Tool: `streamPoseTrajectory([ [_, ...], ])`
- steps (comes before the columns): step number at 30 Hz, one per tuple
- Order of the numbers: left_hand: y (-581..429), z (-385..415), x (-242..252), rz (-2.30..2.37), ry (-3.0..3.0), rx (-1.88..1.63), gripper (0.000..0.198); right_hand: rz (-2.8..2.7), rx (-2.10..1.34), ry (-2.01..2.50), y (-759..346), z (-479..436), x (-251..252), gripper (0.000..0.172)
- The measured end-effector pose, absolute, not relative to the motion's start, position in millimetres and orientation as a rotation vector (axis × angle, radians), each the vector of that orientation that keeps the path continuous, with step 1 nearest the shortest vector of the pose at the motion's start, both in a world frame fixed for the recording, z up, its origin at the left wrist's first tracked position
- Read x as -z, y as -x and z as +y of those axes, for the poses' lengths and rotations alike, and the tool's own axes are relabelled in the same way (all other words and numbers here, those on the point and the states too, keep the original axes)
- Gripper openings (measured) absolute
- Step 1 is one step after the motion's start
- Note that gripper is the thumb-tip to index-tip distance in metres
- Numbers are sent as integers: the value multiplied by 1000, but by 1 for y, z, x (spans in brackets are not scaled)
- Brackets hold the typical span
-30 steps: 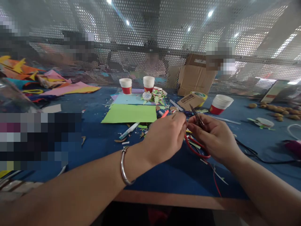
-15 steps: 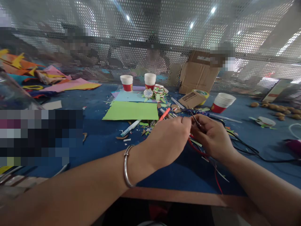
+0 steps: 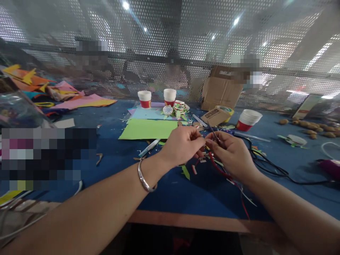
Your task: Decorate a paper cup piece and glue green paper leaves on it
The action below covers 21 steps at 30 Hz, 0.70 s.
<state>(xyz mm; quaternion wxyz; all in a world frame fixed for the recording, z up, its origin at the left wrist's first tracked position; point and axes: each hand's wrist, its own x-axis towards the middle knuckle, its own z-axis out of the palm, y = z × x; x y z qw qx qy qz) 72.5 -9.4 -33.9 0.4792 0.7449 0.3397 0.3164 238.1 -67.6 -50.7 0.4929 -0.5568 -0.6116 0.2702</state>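
My right hand (image 3: 230,152) is closed around a pair of scissors (image 3: 211,129); a thin dark blade points up and left, and the handles are hidden in the fingers. Close beside it, my left hand (image 3: 183,146), with a silver bangle on the wrist, has its thumb and fingers pinched together. Whatever lies in that pinch is too small or hidden to name. Below the left fingers are a green paper scrap (image 3: 185,172) and a small red-and-white scrap (image 3: 194,169). A red strip (image 3: 217,167) curves under the right hand.
A green sheet (image 3: 148,129) lies ahead, with stacked paper cups (image 3: 144,99) behind. Paper turtles (image 3: 180,110) stand near more cups. Rightward are a cup stack (image 3: 249,120), a cardboard box (image 3: 223,88) and a black cable (image 3: 273,170). A blurred-out area covers the left side.
My left hand has turned and shifted slightly left, showing its thumb and fingers. The orange pen has gone from sight behind it. Scraps below the hand now show. The right hand keeps the scissors.
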Motion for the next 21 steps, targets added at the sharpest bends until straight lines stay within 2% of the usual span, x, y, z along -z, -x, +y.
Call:
streamPoseTrajectory([
  [7, -74, -12, 22, 751, -1364, -634, 21, -1384, -833, 1314, -244, -71, 49, 33],
  [16, -74, -13, 32, 731, -1590, -783, 12, -1418, -825, 1320, -246, -73, 47, 35],
  [21, -74, -13, 34, 782, -1553, -751, 12, -1410, -841, 1337, -246, -72, 46, 34],
])
